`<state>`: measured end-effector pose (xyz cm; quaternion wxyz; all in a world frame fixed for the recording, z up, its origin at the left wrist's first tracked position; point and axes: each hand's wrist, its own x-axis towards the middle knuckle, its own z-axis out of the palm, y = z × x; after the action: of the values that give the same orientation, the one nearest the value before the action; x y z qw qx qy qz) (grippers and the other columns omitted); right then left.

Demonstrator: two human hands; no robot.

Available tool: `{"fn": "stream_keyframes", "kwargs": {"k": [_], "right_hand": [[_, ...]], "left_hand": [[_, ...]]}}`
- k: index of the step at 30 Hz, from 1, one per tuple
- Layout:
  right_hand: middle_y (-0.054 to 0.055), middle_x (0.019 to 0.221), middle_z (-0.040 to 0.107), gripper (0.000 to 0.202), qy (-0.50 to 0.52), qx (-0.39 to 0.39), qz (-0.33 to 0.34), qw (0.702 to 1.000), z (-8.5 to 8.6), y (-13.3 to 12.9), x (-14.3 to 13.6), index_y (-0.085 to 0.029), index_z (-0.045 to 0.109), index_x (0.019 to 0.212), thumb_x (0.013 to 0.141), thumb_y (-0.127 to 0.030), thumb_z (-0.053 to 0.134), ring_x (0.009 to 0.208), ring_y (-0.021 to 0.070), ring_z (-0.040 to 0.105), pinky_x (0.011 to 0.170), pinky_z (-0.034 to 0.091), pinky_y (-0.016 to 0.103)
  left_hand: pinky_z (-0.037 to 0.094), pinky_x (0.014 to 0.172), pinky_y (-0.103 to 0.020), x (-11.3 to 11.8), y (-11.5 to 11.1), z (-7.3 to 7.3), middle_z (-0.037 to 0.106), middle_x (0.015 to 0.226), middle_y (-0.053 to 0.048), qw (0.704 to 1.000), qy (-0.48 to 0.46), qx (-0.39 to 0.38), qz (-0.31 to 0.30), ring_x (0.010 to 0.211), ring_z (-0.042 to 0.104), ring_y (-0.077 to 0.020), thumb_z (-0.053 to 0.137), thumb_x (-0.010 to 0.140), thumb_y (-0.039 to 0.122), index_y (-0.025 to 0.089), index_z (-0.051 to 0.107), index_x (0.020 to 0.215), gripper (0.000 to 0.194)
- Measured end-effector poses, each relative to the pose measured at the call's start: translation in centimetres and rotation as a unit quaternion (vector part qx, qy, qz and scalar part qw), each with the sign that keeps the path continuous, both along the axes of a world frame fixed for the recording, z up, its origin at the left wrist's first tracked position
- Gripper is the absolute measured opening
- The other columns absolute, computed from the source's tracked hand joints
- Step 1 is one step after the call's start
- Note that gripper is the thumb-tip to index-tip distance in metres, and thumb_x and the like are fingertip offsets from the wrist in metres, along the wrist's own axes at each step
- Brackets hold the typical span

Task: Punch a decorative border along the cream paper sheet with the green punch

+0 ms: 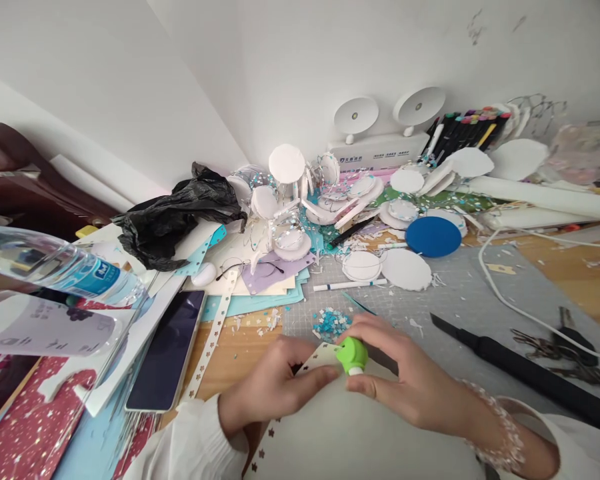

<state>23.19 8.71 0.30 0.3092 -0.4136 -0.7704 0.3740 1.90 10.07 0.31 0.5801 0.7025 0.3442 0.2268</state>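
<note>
My right hand (400, 367) grips a small green craft punch (353, 355), its thumb at the white part underneath. The punch sits over the upper edge of a cream sheet of paper (370, 433). My left hand (285, 380) pinches that same sheet just left of the punch, thumb on top. Flower- or star-shaped holes run along the sheet's left edge. Right behind the punch lies a small pile of blue and white paper cutouts (331, 323) on the grey cutting mat (405, 313).
A phone (167, 353), a plastic water bottle (80, 270) and a punched paper strip (213, 337) lie left. Behind are a black plastic bag (180, 210), white foam-like discs (406, 269) and a blue disc (433, 236). A black-handled cutter (520, 360), keys (560, 347) and a white cable (505, 293) lie right.
</note>
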Motion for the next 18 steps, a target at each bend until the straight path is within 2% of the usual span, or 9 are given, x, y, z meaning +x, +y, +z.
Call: {"fn": "stream_keyframes", "kwargs": {"k": [5,7,9,11,12,13,18], "right_hand": [[0.007,0.093,0.063,0.015,-0.024,0.023,-0.003,0.999,-0.1,-0.1,0.0,-0.02,0.059,0.091,0.082,-0.031,0.066,0.092,0.0255,0.058,0.081,0.044,0.038],[0.006,0.09,0.062,0.013,-0.025,0.024,-0.002,0.999,0.0,-0.1,0.0,-0.02,0.059,0.09,0.082,-0.028,0.065,0.089,0.0247,0.058,0.079,0.043,0.038],[0.005,0.088,0.062,0.011,-0.025,0.017,0.001,1.0,0.2,-0.1,-0.1,-0.019,0.058,0.089,0.082,-0.026,0.065,0.085,0.0235,0.057,0.078,0.042,0.038],[0.004,0.085,0.061,0.011,-0.028,0.008,0.01,1.0,0.3,-0.2,-0.2,-0.02,0.058,0.087,0.081,-0.023,0.065,0.083,0.0222,0.056,0.078,0.042,0.038],[0.003,0.084,0.061,0.011,-0.029,0.008,0.014,0.999,0.3,-0.2,-0.4,-0.02,0.057,0.087,0.081,-0.022,0.066,0.082,0.0218,0.056,0.079,0.041,0.038],[0.003,0.084,0.061,0.011,-0.029,0.011,0.016,0.999,0.3,-0.3,-0.5,-0.02,0.056,0.086,0.079,-0.02,0.066,0.081,0.0215,0.056,0.08,0.041,0.039],[0.001,0.078,0.059,0.012,-0.028,0.02,0.017,0.999,0.1,-0.4,-1.3,-0.021,0.053,0.079,0.076,-0.013,0.061,0.077,0.0199,0.055,0.08,0.041,0.039]], "left_hand": [[0.028,0.05,-0.019,0.0,0.1,-0.2,0.038,0.057,0.005,0.999,0.0,0.031,-0.008,0.054,0.034,-0.0068,0.053,0.092,0.028,0.014,0.046,0.06,0.035],[0.032,0.053,-0.02,-0.1,0.0,0.1,0.046,0.059,0.004,0.998,0.03,0.054,0.0,0.057,0.041,-0.0082,0.055,0.091,0.028,0.014,0.054,0.065,0.029],[0.04,0.063,-0.023,-0.2,-0.1,0.5,0.06,0.074,0.0,0.995,0.068,0.07,0.001,0.068,0.054,-0.0127,0.066,0.083,0.031,0.014,0.064,0.084,0.017],[0.045,0.074,-0.027,-0.2,-0.3,1.0,0.066,0.097,-0.004,0.993,0.094,0.068,0.006,0.084,0.06,-0.0192,0.081,0.067,0.038,0.016,0.062,0.106,0.049],[0.046,0.077,-0.029,-0.2,-0.3,1.1,0.066,0.103,-0.006,0.993,0.098,0.065,0.011,0.088,0.061,-0.0212,0.086,0.059,0.041,0.017,0.061,0.111,0.062],[0.047,0.077,-0.029,-0.1,-0.4,1.1,0.066,0.103,-0.006,0.993,0.098,0.067,0.018,0.089,0.062,-0.0218,0.087,0.057,0.045,0.016,0.061,0.11,0.066],[0.047,0.072,-0.03,0.3,-1.0,0.0,0.067,0.087,-0.008,0.987,0.059,0.149,0.021,0.079,0.062,-0.0215,0.073,0.076,0.045,0.013,0.064,0.097,0.039]]}}
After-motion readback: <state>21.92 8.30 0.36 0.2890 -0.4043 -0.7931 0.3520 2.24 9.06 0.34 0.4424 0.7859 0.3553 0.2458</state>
